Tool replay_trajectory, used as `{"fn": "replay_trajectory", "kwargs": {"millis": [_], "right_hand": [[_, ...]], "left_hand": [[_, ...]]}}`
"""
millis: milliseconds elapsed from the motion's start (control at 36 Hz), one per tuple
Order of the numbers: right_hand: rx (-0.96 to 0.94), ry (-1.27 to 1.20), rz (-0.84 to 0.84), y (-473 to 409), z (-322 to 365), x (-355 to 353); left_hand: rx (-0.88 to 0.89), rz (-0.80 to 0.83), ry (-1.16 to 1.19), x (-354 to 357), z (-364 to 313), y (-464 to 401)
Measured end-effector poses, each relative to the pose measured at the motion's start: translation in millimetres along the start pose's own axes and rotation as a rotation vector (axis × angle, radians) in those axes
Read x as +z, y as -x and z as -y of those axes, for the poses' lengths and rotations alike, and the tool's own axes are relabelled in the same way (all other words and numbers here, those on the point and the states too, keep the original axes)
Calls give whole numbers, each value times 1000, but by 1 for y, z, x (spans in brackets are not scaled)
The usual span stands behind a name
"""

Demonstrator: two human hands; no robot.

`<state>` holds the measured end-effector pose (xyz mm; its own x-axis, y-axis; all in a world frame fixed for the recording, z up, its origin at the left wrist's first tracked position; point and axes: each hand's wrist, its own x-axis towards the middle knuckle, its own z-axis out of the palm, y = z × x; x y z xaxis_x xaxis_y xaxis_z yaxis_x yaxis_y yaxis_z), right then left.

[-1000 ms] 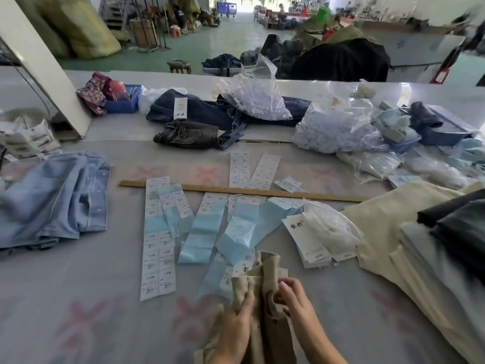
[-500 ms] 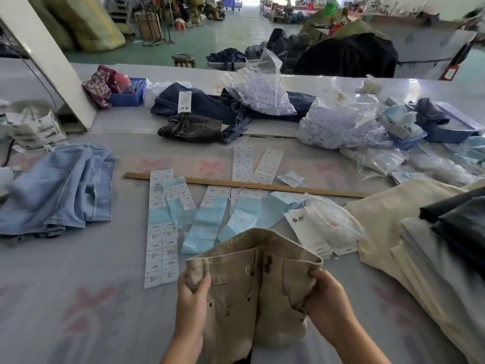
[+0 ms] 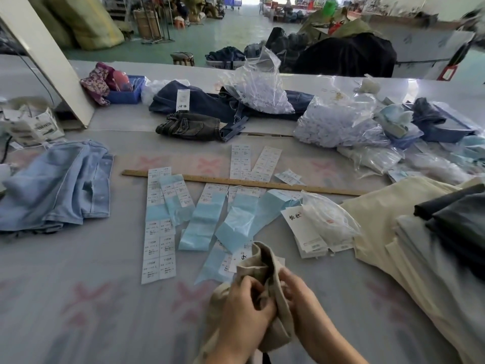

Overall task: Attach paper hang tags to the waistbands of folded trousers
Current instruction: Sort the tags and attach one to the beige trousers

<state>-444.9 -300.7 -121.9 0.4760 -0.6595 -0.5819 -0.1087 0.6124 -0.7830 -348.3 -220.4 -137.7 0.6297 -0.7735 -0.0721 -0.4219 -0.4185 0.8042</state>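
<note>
A busy garment workshop with a green floor stretches behind a long grey tabletop (image 3: 78, 298) marked with faded pink crosses. At its near edge, the person has a pair of beige trousers (image 3: 265, 261) bunched upright between both hands: the left hand (image 3: 244, 308) has its fingers curled into the cloth, and the right hand (image 3: 301, 298) pinches the fabric from the other side, the 2 hands almost touching. Just behind the trousers lie strips of white size stickers (image 3: 158, 248) and pale blue backing sheets (image 3: 202, 224), fanned out toward a wooden ruler (image 3: 288, 185) that runs across the middle of the tabletop. A small stack of paper hang tags (image 3: 304, 232) sits just right of the strips, beside a clear plastic bag (image 3: 328, 219). At the right edge is a pile of folded cream trousers (image 3: 388, 227) with dark garments (image 3: 462, 219) lying on top. Light blue denim (image 3: 57, 185) lies at the left edge. Toward the far edge, dark jeans (image 3: 210, 106) carry a white tag, with a blue tray (image 3: 126, 95) to their left and bags of white pieces (image 3: 336, 124) to their right.
</note>
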Motion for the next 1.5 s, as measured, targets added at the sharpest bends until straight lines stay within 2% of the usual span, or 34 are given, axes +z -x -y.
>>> {"fn": "replay_trajectory", "kwargs": {"millis": [56,111,194,278,333,389,500,583,694,861,1056,1111,1250,1333,1500], "right_hand": [[-52,215,-3,-2,6,0],[-84,304,-23,-4,9,-5],[-61,90,-59,-7,17,-16],[51,-197,22,-5,19,-22],[107,-361,75,-6,15,-23],[120,-496,100,-8,11,-23],[141,-619,240,-1,8,-13],[138,-721,319,-1,4,-12],[99,-758,419,3,1,-5],[59,-793,540,5,1,-3],[57,-287,292,-1,0,-23],[23,-231,243,0,0,-27],[-59,-304,123,-3,-7,-26],[-79,-358,107,-4,-9,-24],[42,-536,169,-1,-13,-14]], "left_hand": [[97,-21,21,5,-7,6],[96,-51,78,8,-5,9],[-24,-96,105,3,8,5],[-102,-22,128,-8,21,-4],[-160,-64,288,-15,27,-9],[-282,-94,569,-21,32,-10],[-464,-88,1077,-27,35,-2],[-498,-109,1272,-28,28,6],[-519,-120,1399,-25,23,13],[-547,-104,1481,-23,20,16],[-457,-110,1366,-35,25,16],[-423,-95,1315,-38,25,17],[-342,-88,1203,-39,23,17],[-325,-82,1196,-40,21,18],[-339,-112,1214,-37,19,22]]}}
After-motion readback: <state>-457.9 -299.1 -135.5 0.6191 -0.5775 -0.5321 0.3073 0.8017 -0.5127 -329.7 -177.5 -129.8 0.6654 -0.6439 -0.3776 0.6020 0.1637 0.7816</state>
